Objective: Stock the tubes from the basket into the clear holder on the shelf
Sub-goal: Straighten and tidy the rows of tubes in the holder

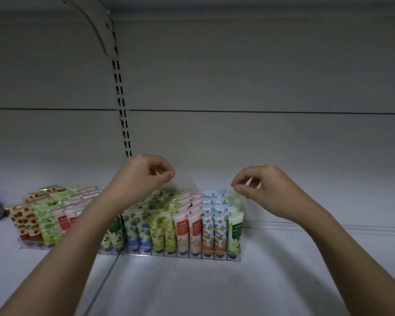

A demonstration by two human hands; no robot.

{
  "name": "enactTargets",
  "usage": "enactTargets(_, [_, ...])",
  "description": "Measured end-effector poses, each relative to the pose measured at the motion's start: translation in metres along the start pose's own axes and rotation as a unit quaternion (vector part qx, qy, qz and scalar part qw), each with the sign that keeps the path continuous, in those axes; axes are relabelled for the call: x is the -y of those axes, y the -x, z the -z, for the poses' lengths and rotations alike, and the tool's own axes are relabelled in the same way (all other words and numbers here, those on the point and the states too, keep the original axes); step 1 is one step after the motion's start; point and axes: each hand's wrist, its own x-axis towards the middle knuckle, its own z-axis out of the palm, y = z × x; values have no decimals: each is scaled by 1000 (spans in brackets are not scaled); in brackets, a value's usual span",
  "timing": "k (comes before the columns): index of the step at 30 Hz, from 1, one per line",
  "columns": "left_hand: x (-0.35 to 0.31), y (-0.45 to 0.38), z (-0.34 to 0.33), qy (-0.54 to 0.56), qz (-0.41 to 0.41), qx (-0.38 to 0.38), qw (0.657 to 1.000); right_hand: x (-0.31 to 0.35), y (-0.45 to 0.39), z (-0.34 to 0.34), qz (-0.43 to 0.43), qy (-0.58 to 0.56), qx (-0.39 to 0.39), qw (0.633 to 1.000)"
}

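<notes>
Here both hands, left (144,173) and right (263,190), hover curled above the tubes (183,226).

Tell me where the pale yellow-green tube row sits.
In the head view, the yellow-green tubes fill the rightmost lane of the right clear holder, beside the orange tubes, below the right hand.

Dim, grayish pic; soft glare on shelf (192,281) front; wide-angle bend at edges; slight blur.

Clear holder (185,256): transparent glossy plastic, ribbed. Tubes (183,231): smooth printed plastic, slight sheen. Shelf (283,270): matt white painted metal. Slotted upright (123,115): matt white metal.
</notes>
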Motion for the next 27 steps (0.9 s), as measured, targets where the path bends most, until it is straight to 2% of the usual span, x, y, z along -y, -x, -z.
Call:
enactTargets(7, [23, -3, -2, -4, -2, 64, 998, 27, -43, -21, 26, 20, 54, 998])
enactTargets(13, [32, -37, -20, -26, -13, 88, 996, 28, -81, -39, 3, 61, 51, 997])
enactTargets(18, [30, -58, -47, -95, -63, 160, 981, 22, -95, -60, -12, 97, 118, 988])
enactTargets(22, [32, -68, -58, -136, -91, 166, 972, 17, -102, -65, -10, 112, 139, 984])
enactTargets(27, [36, -72, -65, -105, -105, 208, 967, 7, -101, -68, -10, 125, 179, 976])
